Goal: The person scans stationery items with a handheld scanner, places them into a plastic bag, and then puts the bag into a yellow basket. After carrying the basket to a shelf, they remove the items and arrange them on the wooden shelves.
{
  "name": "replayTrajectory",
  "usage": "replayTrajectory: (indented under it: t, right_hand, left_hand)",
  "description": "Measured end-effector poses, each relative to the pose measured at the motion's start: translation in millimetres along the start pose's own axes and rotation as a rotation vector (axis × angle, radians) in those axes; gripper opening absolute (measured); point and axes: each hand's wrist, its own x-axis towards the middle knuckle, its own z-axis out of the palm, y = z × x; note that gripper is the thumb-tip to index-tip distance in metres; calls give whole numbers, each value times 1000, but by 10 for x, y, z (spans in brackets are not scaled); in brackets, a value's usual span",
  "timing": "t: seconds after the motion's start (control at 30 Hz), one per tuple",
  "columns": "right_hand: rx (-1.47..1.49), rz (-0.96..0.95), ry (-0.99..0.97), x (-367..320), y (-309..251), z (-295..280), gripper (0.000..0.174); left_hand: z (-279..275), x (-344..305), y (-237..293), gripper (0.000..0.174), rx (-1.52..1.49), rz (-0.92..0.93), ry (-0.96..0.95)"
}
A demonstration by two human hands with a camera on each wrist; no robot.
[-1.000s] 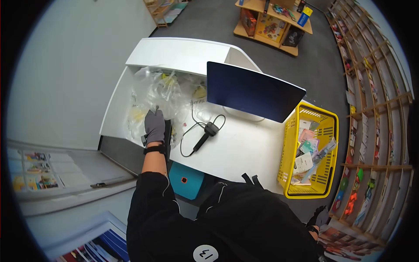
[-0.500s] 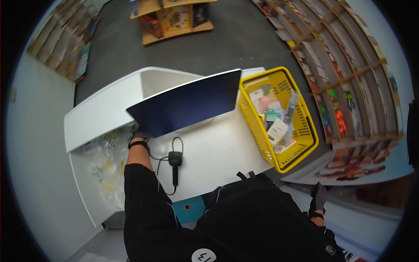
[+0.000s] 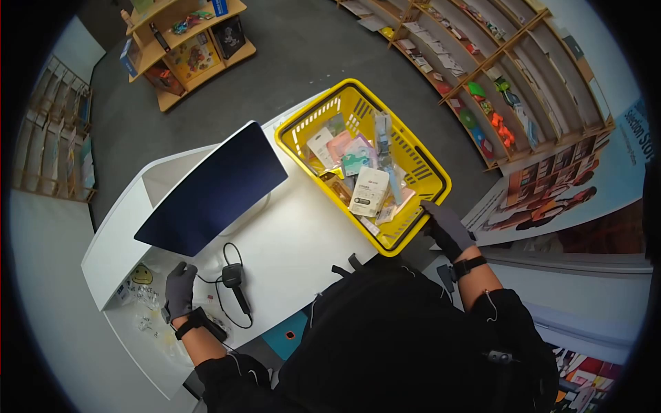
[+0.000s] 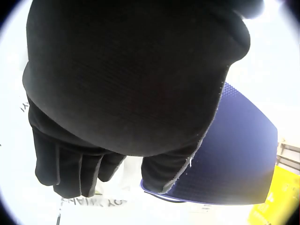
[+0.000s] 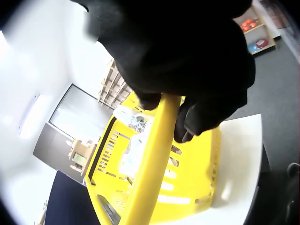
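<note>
Yellow basket (image 3: pixel 406 237), standing on the white counter (image 3: pixel 303 234) at the person's right-hand end, just beside the dark monitor (image 3: pixel 213 189). It is loaded with flat packets (image 3: pixel 370 191) lying loose on one another.

Right hand (image 3: pixel 446 228), gloved, at the basket's near rim. In the right wrist view the fingers (image 5: pixel 201 117) are curled over the yellow rim (image 5: pixel 154 159) and grip it. The basket's base appears to rest on the counter.

Left hand (image 3: pixel 180 289), gloved, well apart from the basket at the counter's other end. It is near the handheld scanner (image 3: pixel 234 279) and its looped cable, and beside a heap of clear bags (image 3: pixel 144 303). Its fingers (image 4: pixel 65 168) hang relaxed and nearly straight and hold nothing that shows. Whether they touch the counter cannot be told.

Beyond the counter are wall shelves (image 3: pixel 509 89) of small goods.

Judged from this: the step in hand is taking hold of the basket, with one hand on and the other idle. Any shift of it would call for a firm hold, since a one-sided grip on a loaded basket tends to tip it. It would also need a path clear of the monitor's edge.
</note>
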Motion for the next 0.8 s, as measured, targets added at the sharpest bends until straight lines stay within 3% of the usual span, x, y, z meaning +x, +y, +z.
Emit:
replayTrajectory:
  t: [0.07,0.13,0.27,0.33,0.4,0.47,0.53,0.6,0.67,0.8]
  right_hand:
    - [-41,-19,19,192,-5,-117,44]
    - [-121,-69,66,392,-32,-253,33]
    - [-147,-135,46,736,-252,-577,29]
    - [-202,-159,-44,960,-458,-814,29]
    - [-290,-193,-164,1209,-638,-1060,30]
    - [-351,-217,-224,1588,-822,-1264,31]
    - [-472,-251,-271,1888,-961,-1326,36]
    - [-566,-254,-342,1918,-1229,-1290,35]
    - [-739,-266,-399,1835,-1508,-1236,35]
    - [-954,-432,-425,1620,-1653,-1224,37]
  left_hand:
    - [38,-268,75,65,-3,-66,29]
    - [42,-503,164,63,14,-85,84]
    - [153,-1007,562,59,22,-80,234]
    - [320,-1273,978,55,-44,-10,320]
    - [555,-1553,1703,49,-190,63,284]
    - [859,-1791,2583,44,-433,-10,194]
    - [1277,-1666,2945,47,-232,265,265]
    - [1710,-1580,3405,60,-183,242,218]
    - [2175,-1491,3620,61,60,191,229]
    - [2458,-1342,3823,52,379,22,226]
